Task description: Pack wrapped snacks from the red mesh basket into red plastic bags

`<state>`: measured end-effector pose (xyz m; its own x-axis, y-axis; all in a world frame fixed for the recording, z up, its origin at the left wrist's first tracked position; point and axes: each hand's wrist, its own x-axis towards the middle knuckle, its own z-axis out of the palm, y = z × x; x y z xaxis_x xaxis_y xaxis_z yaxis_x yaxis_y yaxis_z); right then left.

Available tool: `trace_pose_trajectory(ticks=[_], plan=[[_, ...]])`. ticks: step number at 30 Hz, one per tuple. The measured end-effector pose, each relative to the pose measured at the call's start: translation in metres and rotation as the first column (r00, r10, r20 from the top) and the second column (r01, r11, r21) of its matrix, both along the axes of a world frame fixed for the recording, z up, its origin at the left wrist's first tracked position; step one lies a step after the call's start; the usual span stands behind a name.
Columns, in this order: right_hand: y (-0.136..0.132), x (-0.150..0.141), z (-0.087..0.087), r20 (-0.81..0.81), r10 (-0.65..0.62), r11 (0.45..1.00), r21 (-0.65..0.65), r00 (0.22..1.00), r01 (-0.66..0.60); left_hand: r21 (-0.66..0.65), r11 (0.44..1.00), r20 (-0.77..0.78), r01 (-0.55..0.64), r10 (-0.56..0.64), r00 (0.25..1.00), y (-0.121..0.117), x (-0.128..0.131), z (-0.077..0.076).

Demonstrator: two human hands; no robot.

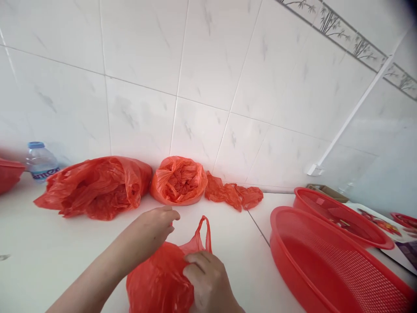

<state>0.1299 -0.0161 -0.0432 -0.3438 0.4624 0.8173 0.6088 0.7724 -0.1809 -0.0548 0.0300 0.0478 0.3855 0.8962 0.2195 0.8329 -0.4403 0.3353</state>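
Observation:
A full, rounded red plastic bag (159, 278) stands on the white table in front of me, partly cut off by the bottom edge. My right hand (208, 278) is closed on the bag's right upper side, its fingers curled into the plastic. One loop handle sticks up just above that hand. Over the bag's upper left, my left hand (156, 228) is held with its fingers curled toward the thumb. A bit of red plastic shows between those fingertips; the rest of that grip is hidden behind the hand.
Along the tiled wall lie a bulging red bag (97, 187), an open-topped red bag (179, 180) and a crumpled red bag (234, 195). A water bottle (41, 163) stands at the left. Red mesh baskets (325, 261) occupy the right side.

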Motion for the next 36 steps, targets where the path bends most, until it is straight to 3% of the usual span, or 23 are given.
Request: trace_pose_trajectory(ticks=[2,7,13,16,21,24,26,30,33,35,36], plan=[[-0.002,0.0,0.003,-0.013,0.004,1.0,-0.012,1.0,-0.004,-0.078,0.996,0.032,-0.051,0.053,0.998,-0.004,0.001,0.001],[0.0,0.007,0.005,-0.03,-0.039,0.999,-0.001,0.999,0.039,-0.257,0.951,-0.13,-0.173,0.143,0.981,-0.01,0.008,-0.011],[-0.002,0.009,0.012,-0.022,-0.104,0.99,0.099,0.994,0.105,-0.179,0.974,-0.067,-0.138,0.127,0.99,-0.001,0.004,-0.018],[-0.006,-0.002,0.008,0.011,-0.073,0.99,0.123,0.997,0.071,-0.072,0.992,0.099,-0.107,0.113,0.989,-0.001,0.006,-0.009],[-0.003,-0.023,-0.025,0.037,-0.003,0.99,0.14,0.999,-0.003,0.097,0.989,0.457,-0.116,0.059,0.887,-0.01,0.011,0.009],[-0.002,-0.024,-0.034,-0.025,0.13,0.988,-0.077,0.991,-0.131,0.095,0.986,0.571,-0.137,0.059,0.819,-0.018,0.012,0.018],[-0.005,-0.02,-0.028,-0.217,0.156,0.934,-0.284,0.964,-0.215,0.069,0.993,0.669,-0.093,0.023,0.743,-0.022,0.013,0.022],[-0.01,-0.011,-0.003,-0.571,-0.129,0.812,-0.53,0.811,-0.244,0.038,0.991,0.822,0.127,-0.103,0.56,-0.03,0.016,0.024],[-0.01,-0.017,0.004,-0.649,-0.266,0.693,-0.643,0.713,-0.326,0.011,0.947,0.886,0.32,-0.158,0.436,-0.037,0.021,0.023],[-0.011,-0.027,0.002,-0.654,-0.268,0.571,-0.699,0.707,-0.43,-0.046,0.891,0.928,0.451,-0.129,0.349,-0.042,0.028,0.02],[-0.012,-0.031,0.001,-0.643,-0.259,0.536,-0.717,0.721,-0.447,-0.092,0.851,0.944,0.517,-0.091,0.318,-0.045,0.032,0.019]])
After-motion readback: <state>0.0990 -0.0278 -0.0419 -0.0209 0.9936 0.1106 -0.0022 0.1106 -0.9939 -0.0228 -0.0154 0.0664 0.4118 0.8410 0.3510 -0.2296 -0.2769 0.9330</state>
